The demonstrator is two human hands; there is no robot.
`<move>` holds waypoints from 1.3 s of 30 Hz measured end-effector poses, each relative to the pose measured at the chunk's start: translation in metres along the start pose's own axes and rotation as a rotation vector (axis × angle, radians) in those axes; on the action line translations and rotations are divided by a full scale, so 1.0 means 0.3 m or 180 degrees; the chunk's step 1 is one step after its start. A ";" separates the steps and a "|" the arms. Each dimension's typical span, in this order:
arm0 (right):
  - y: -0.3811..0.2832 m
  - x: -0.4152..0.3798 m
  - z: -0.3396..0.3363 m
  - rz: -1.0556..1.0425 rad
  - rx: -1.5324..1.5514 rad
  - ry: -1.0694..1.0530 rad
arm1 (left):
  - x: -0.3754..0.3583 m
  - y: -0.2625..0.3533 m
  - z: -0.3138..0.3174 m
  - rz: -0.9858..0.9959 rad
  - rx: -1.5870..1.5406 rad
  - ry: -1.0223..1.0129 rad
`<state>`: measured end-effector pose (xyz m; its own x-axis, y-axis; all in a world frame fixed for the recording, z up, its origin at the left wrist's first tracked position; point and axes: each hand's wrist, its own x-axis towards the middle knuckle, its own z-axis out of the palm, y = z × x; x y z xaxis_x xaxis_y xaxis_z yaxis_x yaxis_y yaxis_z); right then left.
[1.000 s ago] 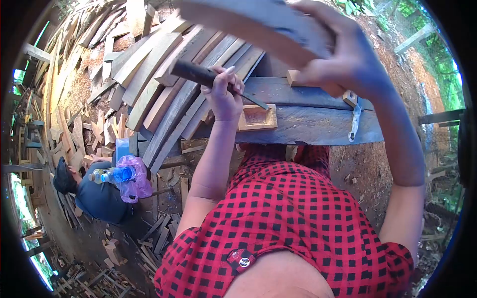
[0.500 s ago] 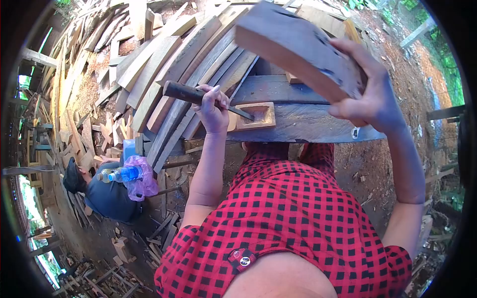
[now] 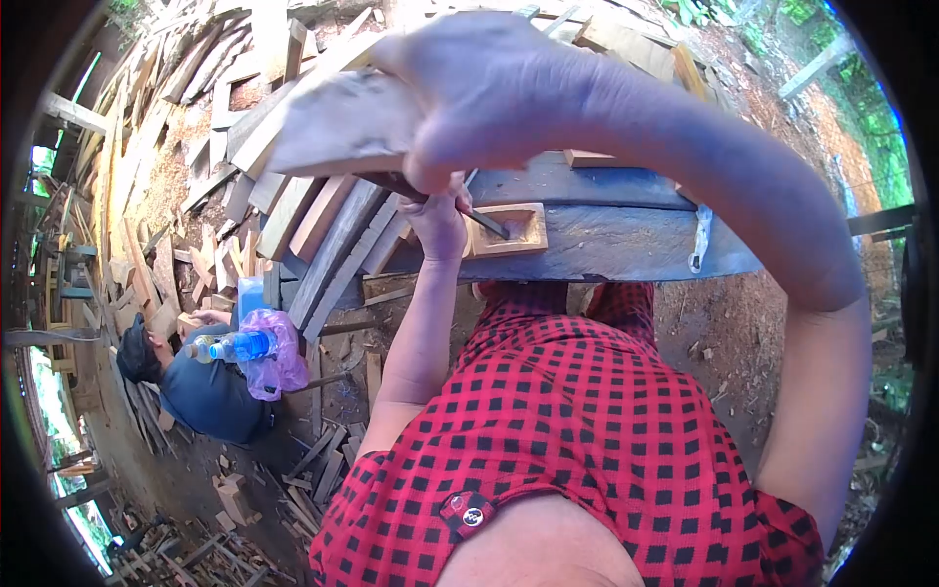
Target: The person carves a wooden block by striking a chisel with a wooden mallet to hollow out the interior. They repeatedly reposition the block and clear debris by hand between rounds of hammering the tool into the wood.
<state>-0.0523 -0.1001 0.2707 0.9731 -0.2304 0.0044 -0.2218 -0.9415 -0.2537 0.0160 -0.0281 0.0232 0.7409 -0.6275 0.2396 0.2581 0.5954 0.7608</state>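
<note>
My left hand (image 3: 437, 223) is wrapped round a chisel (image 3: 488, 224), its blade slanting down into the hollow of a small rectangular wooden block (image 3: 536, 241). That block lies on a dark plank bench (image 3: 626, 235). My right hand (image 3: 479, 93), blurred by motion, grips a thick piece of wood (image 3: 342, 122) that overlaps the chisel's handle end in this view. Most of the chisel's handle is hidden behind the wood piece and my right hand.
Long boards (image 3: 337, 230) are stacked left of the bench. At the lower left a person in a dark shirt (image 3: 210, 396) sits near plastic bottles (image 3: 240, 345) and a pink plastic bag (image 3: 279, 367). Wood offcuts (image 3: 235, 499) litter the ground. A whitish strip (image 3: 701, 240) lies on the bench's right part.
My right hand has swung the thick wood piece left and down, from the upper right to over the chisel's handle. My left hand and the chisel have shifted only slightly.
</note>
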 end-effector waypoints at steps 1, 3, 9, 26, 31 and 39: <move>-0.013 0.001 -0.022 -0.0134 0.0368 0.0219 | 0.000 0.010 0.016 -0.0055 0.0117 -0.0008; -0.021 -0.003 -0.025 -0.0275 0.0719 0.0423 | -0.003 0.000 0.018 -0.0074 0.0090 -0.0026; 0.093 -0.099 0.116 -0.0249 0.0087 0.0427 | 0.020 -0.055 -0.023 -0.0256 -0.0600 0.0695; 0.321 -0.507 0.079 0.0528 0.2086 0.1712 | 0.024 0.034 0.006 -0.0529 -0.0656 0.0686; 0.265 -0.431 0.054 0.0759 0.2245 0.1273 | 0.009 0.045 0.005 -0.0478 -0.0521 0.0599; 0.059 -0.295 -0.084 -0.0689 0.2216 0.1198 | 0.004 0.058 0.002 -0.0310 -0.0384 0.0317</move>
<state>-0.1440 -0.1025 0.2901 0.8763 -0.2447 0.4150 0.1787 -0.6348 -0.7517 0.0211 -0.0188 0.0370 0.7649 -0.6359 0.1029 0.3998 0.5939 0.6982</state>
